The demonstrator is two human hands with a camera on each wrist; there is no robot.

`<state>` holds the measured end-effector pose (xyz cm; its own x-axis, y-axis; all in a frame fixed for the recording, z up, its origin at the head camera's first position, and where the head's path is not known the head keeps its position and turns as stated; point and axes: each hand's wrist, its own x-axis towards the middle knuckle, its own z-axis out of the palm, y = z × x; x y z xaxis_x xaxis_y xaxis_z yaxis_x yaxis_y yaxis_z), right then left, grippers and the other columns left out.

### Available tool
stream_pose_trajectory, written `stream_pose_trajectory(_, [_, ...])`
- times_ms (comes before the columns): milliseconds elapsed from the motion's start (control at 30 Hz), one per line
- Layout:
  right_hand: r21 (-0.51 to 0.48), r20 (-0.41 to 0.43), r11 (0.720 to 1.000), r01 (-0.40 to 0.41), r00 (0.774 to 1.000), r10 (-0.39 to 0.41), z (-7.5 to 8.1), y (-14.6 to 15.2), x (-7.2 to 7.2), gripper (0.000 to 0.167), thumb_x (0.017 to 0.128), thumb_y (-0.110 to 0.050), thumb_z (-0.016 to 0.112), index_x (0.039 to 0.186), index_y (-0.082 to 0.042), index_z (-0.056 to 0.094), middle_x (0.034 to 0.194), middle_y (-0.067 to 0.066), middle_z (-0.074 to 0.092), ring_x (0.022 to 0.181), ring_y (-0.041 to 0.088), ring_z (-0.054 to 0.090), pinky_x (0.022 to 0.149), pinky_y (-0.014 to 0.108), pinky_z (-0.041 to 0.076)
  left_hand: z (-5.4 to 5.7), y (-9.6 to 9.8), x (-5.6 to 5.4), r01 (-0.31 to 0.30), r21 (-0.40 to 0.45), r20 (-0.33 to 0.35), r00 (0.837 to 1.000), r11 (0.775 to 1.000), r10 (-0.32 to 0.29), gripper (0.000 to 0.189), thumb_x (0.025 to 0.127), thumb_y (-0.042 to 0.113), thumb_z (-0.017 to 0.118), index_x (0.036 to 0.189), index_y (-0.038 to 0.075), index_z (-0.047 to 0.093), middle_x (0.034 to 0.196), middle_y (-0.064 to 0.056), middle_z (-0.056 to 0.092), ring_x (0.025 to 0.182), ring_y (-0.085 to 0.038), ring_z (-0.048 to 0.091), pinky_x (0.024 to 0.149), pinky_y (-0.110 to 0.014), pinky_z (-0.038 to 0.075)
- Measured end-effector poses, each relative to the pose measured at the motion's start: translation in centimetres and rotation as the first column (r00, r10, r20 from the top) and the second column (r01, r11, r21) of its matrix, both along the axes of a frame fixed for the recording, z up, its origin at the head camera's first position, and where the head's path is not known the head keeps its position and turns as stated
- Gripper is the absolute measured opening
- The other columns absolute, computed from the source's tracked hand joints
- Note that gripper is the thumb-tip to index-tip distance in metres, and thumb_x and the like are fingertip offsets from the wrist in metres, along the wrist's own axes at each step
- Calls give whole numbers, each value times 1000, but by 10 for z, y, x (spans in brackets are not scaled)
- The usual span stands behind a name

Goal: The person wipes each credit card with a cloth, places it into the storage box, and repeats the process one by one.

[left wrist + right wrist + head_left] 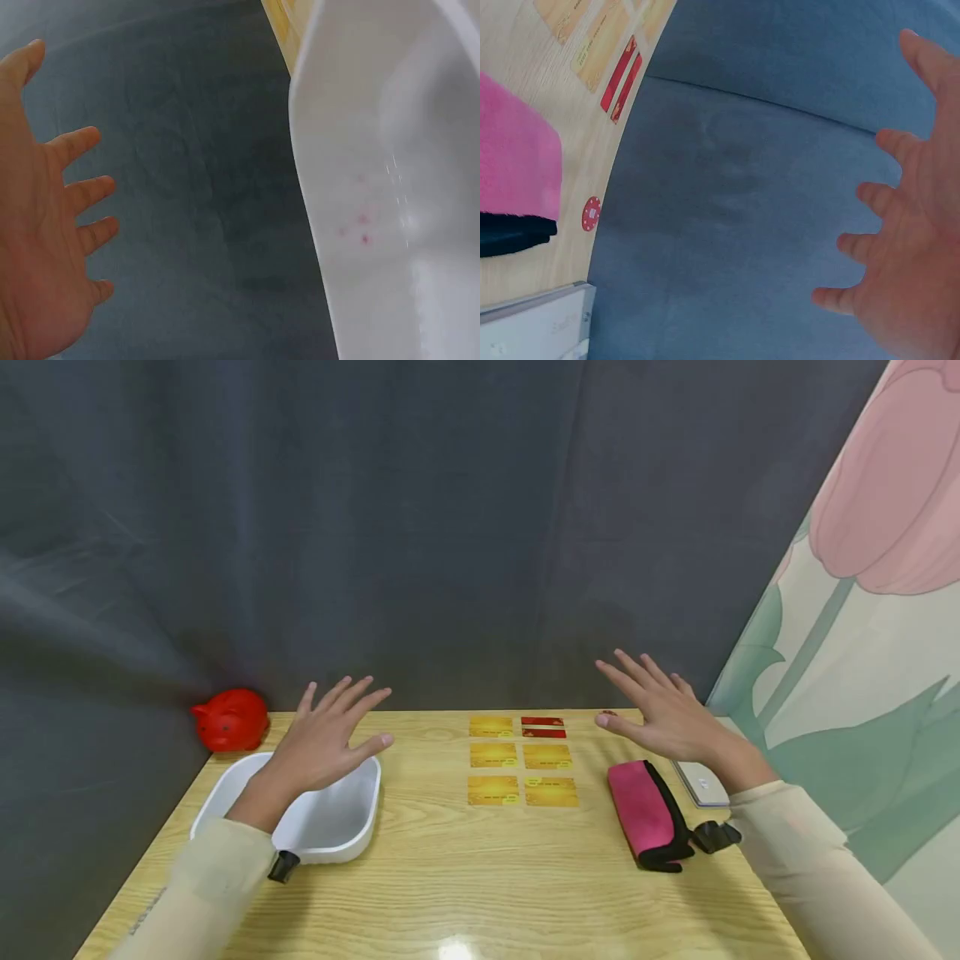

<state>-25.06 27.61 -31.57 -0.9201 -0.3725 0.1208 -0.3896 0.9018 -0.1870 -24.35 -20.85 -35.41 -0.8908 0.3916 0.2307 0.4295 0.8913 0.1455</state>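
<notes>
My left hand [318,747] is raised above a white plastic basin [360,839], fingers spread and straight, holding nothing. The left wrist view shows the palm apart from the basin, whose wall has small pink spots. My right hand [671,718] hovers with spread fingers above the table's right side, also holding nothing. Nearest below it lie a pink, soft-looking thing with black edging [637,806] and a red round chip [591,214] at the back edge. Between the hands lie several gold cards [492,790] in two columns, with two narrow red strips [543,733] at the top right.
A red piggy bank [232,722] stands at the back left, behind the basin. At the right edge lies a white flat box or book [705,785], partly behind my right wrist. A dark curtain [450,527] hangs behind the wooden table [420,893]; a flower-patterned wall [862,693] is on the right.
</notes>
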Motion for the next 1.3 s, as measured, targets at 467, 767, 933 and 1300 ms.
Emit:
stream_pose_trajectory(467, [-110, -2, 994, 2, 1000, -2, -17, 11, 12, 81, 100, -57, 57, 167, -32, 17, 174, 13, 14, 157, 51, 15, 109, 86, 18, -19, 53, 17, 69, 269, 95, 991, 961, -98, 68, 101, 57, 58, 159, 27, 40, 167, -2, 34, 153, -35, 36, 121, -68, 28])
stream_pose_trajectory(767, [-203, 7, 979, 16, 1000, -15, -36, 22, 22, 79, 100, -51, 61, 166, -28, 23, 173, 15, 18, 153, 51, 26, 110, 84, 24, -30, 86, 30, 101, 377, 153, 974, 921, -169, 63, 100, 39, 67, 157, 28, 42, 167, 0, 35, 154, -32, 35, 118, -64, 37])
stream_pose_trajectory(933, [-247, 26, 969, 20, 1000, -14, -49, 29, 28, 77, 101, -46, 62, 165, -26, 24, 172, 18, 18, 153, 52, 24, 109, 84, 24, -34, 108, 35, 104, 443, 214, 952, 891, -217, 62, 99, 37, 69, 155, 30, 44, 166, 5, 35, 155, -26, 34, 119, -58, 39])
stream_pose_trajectory(1300, [-312, 75, 948, 68, 996, -47, -87, 41, 41, 73, 101, -42, 63, 163, -16, 32, 168, 24, 24, 151, 53, 25, 108, 83, 26, -68, 138, 33, 105, 469, 263, 932, 877, -252, 57, 98, 31, 70, 150, 25, 50, 157, 1, 47, 147, -28, 45, 115, -55, 45])
